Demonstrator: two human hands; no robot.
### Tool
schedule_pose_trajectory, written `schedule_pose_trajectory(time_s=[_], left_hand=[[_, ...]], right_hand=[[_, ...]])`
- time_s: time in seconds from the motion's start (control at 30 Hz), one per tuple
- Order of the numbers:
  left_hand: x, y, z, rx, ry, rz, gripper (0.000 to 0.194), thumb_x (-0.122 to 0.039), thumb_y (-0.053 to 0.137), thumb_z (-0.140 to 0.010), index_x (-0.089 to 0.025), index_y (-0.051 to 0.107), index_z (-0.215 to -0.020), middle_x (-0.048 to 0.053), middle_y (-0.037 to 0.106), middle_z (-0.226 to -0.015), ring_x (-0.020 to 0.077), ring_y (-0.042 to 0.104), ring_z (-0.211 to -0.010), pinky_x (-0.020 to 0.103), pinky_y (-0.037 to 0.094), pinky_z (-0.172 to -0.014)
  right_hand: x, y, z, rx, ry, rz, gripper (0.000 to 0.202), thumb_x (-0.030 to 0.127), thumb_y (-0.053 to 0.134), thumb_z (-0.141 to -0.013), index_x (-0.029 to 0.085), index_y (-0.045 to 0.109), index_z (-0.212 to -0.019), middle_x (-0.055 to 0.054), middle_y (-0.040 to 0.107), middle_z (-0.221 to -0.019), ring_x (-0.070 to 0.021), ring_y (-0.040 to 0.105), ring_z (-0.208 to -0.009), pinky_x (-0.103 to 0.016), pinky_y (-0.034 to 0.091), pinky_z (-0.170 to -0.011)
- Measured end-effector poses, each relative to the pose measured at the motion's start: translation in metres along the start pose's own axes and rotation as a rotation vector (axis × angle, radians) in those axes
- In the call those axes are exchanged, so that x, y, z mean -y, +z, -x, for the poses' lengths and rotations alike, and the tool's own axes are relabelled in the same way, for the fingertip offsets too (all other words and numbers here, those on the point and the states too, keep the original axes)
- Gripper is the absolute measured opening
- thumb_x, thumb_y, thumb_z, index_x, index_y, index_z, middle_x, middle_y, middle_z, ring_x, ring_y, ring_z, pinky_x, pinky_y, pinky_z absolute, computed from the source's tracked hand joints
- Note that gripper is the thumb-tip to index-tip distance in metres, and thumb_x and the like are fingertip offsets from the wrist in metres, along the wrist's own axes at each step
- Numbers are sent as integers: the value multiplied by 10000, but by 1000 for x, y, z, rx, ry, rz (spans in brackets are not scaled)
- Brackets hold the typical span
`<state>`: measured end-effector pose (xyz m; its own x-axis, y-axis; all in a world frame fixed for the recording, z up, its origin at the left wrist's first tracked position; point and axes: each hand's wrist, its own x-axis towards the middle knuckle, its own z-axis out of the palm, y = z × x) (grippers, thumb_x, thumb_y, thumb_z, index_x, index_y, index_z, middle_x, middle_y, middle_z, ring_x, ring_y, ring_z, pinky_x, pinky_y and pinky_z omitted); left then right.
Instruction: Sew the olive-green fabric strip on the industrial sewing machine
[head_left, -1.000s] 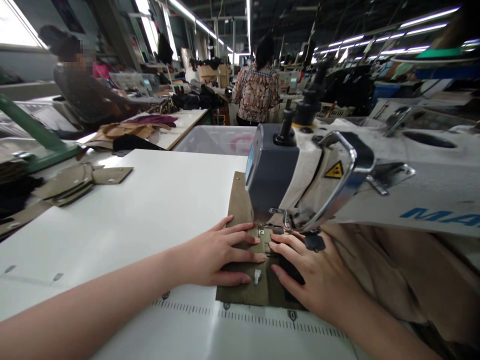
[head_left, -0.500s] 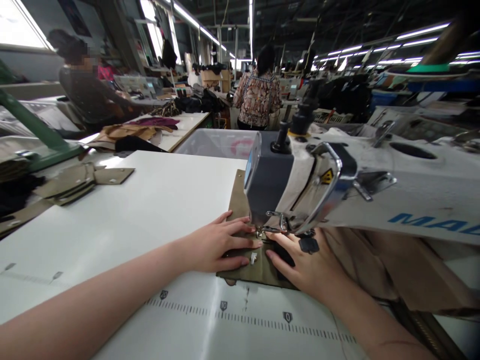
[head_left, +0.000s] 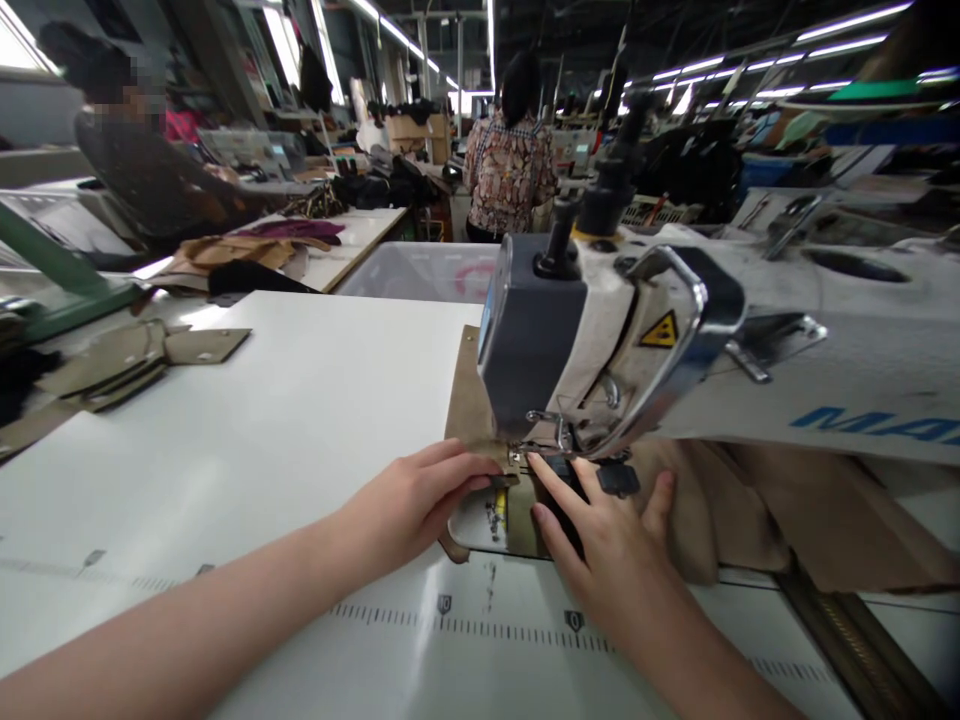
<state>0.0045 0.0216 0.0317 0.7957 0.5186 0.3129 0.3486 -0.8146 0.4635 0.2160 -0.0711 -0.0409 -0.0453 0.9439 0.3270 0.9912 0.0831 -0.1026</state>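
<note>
- White work table: broad and flat, with a printed ruler scale along the near edge.
- Sewing machine: its head overhangs the table at right, and the needle area sits just above the hands.
- Olive fabric piece: lies flat on the table and runs under the machine head, its near end at the needle plate. More tan cloth bunches to the right under the arm.
- Judged handling: light, soft and limp, likely to wrinkle or skew. Best controlled with flat fingers pressing on both sides, close to the needle.
- Cut fabric pieces: stacked at the far left of the table, well apart.
- Left hand: fingers together, pressing the fabric edge just left of the needle; it grips nothing.
- Right hand: fingers spread flat on the fabric just right of the needle.
- Other people work at distant tables.
</note>
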Motion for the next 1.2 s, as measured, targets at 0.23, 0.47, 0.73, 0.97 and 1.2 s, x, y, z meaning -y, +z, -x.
schedule_pose_trajectory(time_s=[0.23,0.47,0.73,0.97,1.2], left_hand=[[-4,5,12,134,177,-92,451,10,343,-921,-179,577,-1257,84,653,-1057,203,726,-949,293,649,-744],[-17,4,7,197,428,-365,304,-78,360,-1021,-40,641,-1129,118,705,-920,260,715,-1020,393,624,-946],[-19,5,7,250,440,-373,279,-65,401,-1006,-30,652,-1122,114,700,-895,276,711,-1037,385,637,-924],[-15,4,5,288,354,-310,303,-115,355,-1032,-80,646,-1110,114,686,-942,235,706,-945,367,641,-882],[-3,5,0,319,296,-311,291,-150,375,-1032,-97,625,-1171,117,675,-990,267,688,-1041,382,634,-874]], right_hand=[[-1,-4,-3,32,42,12,452,336,297,-1033,313,501,-1436,-117,590,-1366,-335,612,-1172,-865,278,-999],[1,-5,-3,3,24,-25,445,328,306,-1032,299,507,-1428,-95,619,-1330,-376,554,-1243,-896,260,-971],[3,-10,-2,14,2,1,445,320,298,-1035,283,504,-1428,-115,620,-1303,-385,545,-1257,-890,262,-971],[1,-5,-1,-22,-19,22,440,333,302,-1032,276,514,-1413,-119,634,-1265,-409,510,-1288,-896,262,-953],[-3,1,-12,60,26,-38,408,366,321,-1034,267,574,-1339,-98,674,-1188,-364,548,-1228,-876,121,-1042]])
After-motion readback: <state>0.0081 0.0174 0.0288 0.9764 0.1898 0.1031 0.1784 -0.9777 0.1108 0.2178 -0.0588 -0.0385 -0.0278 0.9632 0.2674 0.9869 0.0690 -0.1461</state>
